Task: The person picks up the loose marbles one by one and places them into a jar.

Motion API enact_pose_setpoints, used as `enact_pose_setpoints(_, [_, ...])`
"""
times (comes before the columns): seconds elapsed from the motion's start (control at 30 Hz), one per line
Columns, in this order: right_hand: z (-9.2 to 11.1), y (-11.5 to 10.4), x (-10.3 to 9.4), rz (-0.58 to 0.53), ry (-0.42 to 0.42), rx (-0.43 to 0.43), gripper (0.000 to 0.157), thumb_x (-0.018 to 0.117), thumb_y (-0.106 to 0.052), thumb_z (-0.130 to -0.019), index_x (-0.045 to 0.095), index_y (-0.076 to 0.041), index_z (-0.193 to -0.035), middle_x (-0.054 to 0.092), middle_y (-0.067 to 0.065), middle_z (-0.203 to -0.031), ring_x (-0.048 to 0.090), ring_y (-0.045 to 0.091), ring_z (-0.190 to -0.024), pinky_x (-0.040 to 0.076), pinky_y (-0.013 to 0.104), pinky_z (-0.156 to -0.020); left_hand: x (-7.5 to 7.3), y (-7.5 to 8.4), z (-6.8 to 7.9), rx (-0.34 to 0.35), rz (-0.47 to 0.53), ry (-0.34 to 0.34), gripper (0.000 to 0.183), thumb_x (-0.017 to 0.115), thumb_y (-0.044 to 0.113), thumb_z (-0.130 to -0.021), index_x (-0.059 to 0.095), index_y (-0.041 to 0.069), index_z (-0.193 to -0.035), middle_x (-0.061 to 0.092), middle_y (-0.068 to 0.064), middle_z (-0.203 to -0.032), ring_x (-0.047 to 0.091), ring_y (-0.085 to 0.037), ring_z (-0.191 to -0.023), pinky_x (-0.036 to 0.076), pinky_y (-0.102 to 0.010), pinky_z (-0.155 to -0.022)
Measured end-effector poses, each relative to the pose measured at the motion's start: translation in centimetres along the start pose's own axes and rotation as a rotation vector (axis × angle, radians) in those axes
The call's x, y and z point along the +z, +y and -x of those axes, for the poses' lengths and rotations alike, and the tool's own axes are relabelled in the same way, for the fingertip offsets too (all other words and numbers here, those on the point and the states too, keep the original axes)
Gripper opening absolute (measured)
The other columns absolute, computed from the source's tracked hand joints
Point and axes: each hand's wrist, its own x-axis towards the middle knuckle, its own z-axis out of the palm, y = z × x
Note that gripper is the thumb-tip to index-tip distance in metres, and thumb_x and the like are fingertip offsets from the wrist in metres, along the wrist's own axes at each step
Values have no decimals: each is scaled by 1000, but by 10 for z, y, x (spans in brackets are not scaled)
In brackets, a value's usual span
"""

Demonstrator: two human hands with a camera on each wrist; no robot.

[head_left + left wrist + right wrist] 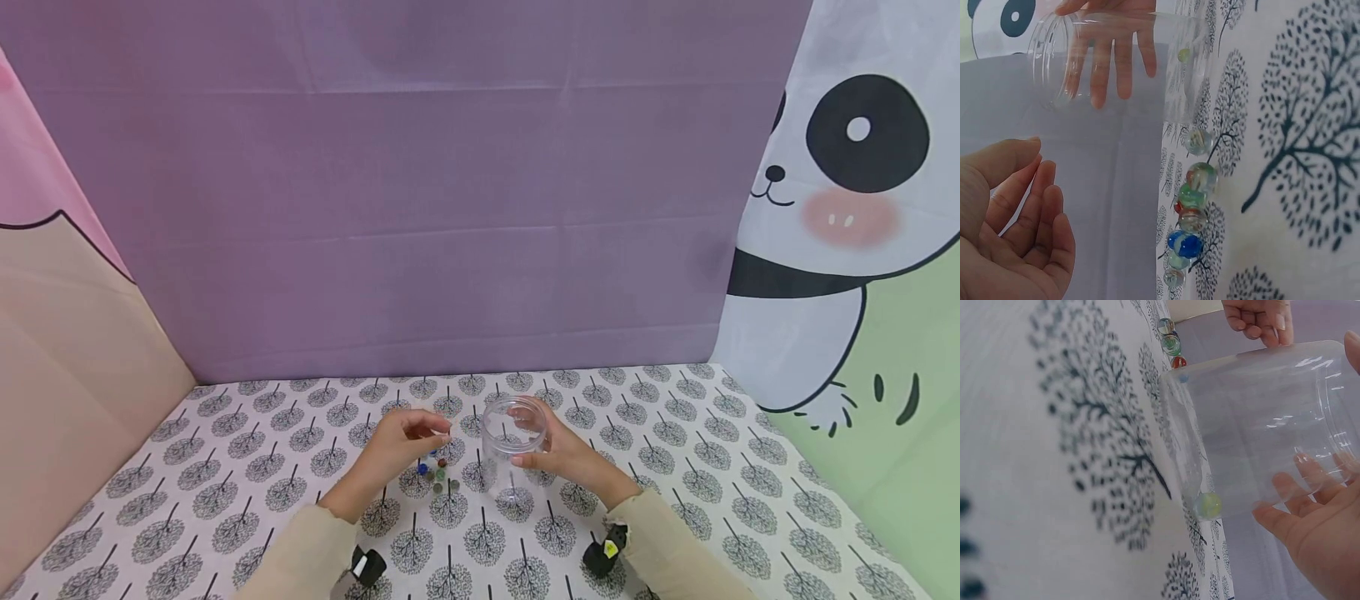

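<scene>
A clear wide-mouthed jar (495, 467) stands upright on the patterned cloth. My right hand (558, 450) holds it near the rim from the right side, thumb in front and fingers behind. A yellow-green marble (1208, 505) lies at the bottom inside the jar. To the jar's left, several glass marbles (440, 475) sit in a loose cluster; blue, green, red-brown and clear ones show. Over that cluster hovers my left hand (405, 437), left of the jar's mouth. Its thumb and fingers bend loosely toward each other, and no marble shows between them (1029, 212).
White cloth printed with dark trees covers the table (300, 533). A purple curtain (420, 208) hangs behind it, with a panda-print hanging (825, 208) on the right and a beige and pink one (67, 333) on the left. Both wrists carry black devices (369, 567).
</scene>
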Motion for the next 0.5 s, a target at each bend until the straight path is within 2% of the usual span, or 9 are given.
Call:
enact_pose_setpoints(0.13, [0,0,0,-2,-8,-1,88,73,-24,-81,17,-15,-148,31,10,-150,29,34,-137,22,58,-108,-3,-4,2,2,-1,-17,19,70,8,-81,69,1,-99,66,-6,-88,57,-18,-73,49,-26,-65])
enact_pose_setpoints(0.3, [-1,2,0,-5,-16,-12,88,73,-25,-81,16,-13,-148,31,12,-150,28,36,-137,22,59,-107,-4,-8,5,-44,-16,-11,20,70,8,-81,69,2,-100,66,-5,-92,57,-16,-76,50,-31,-69])
enact_pose_setpoints(0.4, [-2,2,0,-2,-15,-12,89,73,-25,-81,16,-12,-148,31,13,-150,28,36,-137,22,60,-107,-5,-10,6,-75,-28,5,20,71,8,-81,69,2,-100,66,-3,-94,56,-15,-77,49,-29,-69])
enact_pose_setpoints(0.5, [-2,1,0,7,-8,-4,89,73,-26,-81,17,-13,-148,32,11,-150,29,36,-137,22,60,-107,-6,-13,8,-77,-36,16,22,72,10,-80,69,2,-100,65,-3,-95,55,-16,-79,48,-26,-68])
